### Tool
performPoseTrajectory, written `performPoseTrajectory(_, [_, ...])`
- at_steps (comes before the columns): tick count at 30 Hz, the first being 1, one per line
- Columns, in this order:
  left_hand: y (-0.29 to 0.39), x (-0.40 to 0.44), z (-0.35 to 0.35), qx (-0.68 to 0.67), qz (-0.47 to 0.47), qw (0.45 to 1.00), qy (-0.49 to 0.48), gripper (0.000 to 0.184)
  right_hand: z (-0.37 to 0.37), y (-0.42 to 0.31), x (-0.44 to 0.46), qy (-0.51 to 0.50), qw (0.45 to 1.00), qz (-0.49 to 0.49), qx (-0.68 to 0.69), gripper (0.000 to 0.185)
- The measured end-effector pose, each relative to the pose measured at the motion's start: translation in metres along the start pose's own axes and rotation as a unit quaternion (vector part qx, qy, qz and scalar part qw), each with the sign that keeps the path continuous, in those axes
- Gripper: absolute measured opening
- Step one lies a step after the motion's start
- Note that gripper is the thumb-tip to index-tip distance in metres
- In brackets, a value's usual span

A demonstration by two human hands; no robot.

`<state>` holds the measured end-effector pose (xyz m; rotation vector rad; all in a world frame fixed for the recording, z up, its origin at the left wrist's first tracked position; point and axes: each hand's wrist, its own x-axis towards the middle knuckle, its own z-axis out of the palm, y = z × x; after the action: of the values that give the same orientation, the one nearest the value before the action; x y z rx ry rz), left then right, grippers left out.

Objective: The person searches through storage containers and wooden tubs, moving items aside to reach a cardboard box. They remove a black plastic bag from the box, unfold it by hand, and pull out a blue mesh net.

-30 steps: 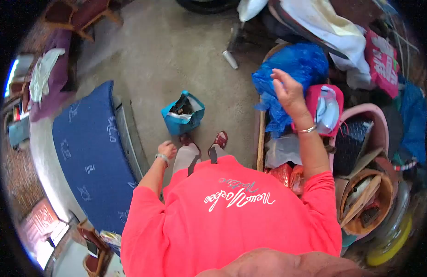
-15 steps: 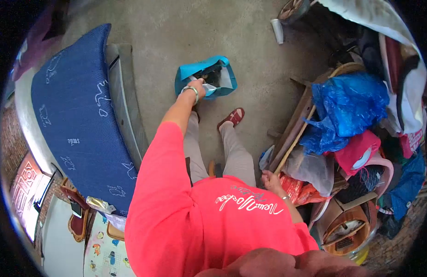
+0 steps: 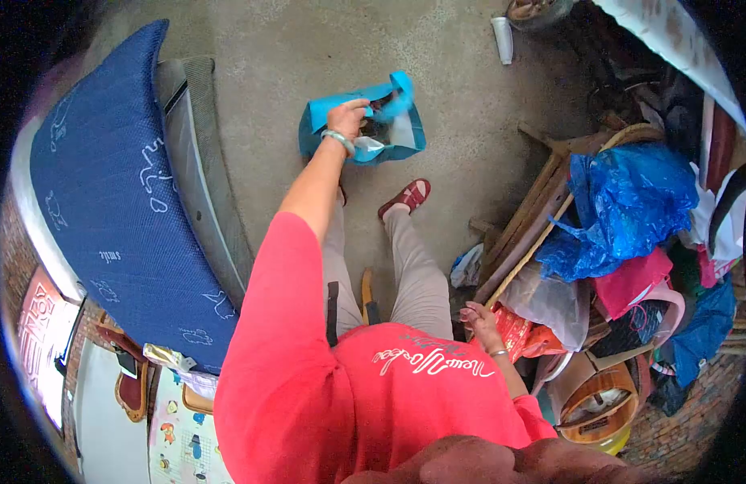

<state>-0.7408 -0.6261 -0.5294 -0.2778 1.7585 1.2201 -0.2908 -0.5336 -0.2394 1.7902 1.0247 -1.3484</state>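
My left hand (image 3: 346,118), with a bangle at the wrist, is closed on the near-left rim of a turquoise shopping bag (image 3: 315,121) on the concrete floor. The bag's mouth gapes and shows dark contents and a white inner side; what lies inside is not clear. A turquoise strap or flap (image 3: 401,93) stands up blurred at its far side. My right hand (image 3: 481,324) hangs by my right hip, fingers loosely bent and apart, with nothing visible in them. It is near the lower end of a long thin pole (image 3: 525,256) and a red plastic bag (image 3: 514,332).
A blue patterned mattress (image 3: 123,202) leans on the left beside a grey padded piece (image 3: 202,161). On the right, a wooden bench (image 3: 518,222) stands by piled things, including a blue plastic bag (image 3: 619,210) and a wooden tub (image 3: 600,407). A white cup (image 3: 503,40) lies farther ahead.
My left hand has moved up and slightly right in the view, and the bag's far strap or flap has lifted. My right hand's fingers look more spread. The whole view has shifted a little.
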Motion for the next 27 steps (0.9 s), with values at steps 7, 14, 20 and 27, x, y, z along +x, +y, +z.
performPoseTrajectory(7, [0.031,-0.085,-0.036,-0.430,-0.191,0.878,0.090,0.013,-0.008,-0.014,-0.017,0.003,0.998,-0.059,0.029,0.040])
performPoseTrajectory(14, [0.066,-0.163,-0.070,-0.200,-0.207,0.958,0.003,0.025,-0.011,-0.015,-0.038,-0.008,0.990,-0.122,0.066,0.033])
performPoseTrajectory(20, [0.164,-0.194,-0.101,-0.098,-0.188,0.977,-0.001,0.022,0.009,-0.012,-0.053,0.034,0.968,-0.248,-0.007,0.029])
performPoseTrajectory(27, [0.281,-0.176,-0.141,-0.041,-0.108,0.993,0.019,0.023,0.018,0.005,0.055,0.056,0.936,-0.290,-0.193,0.030])
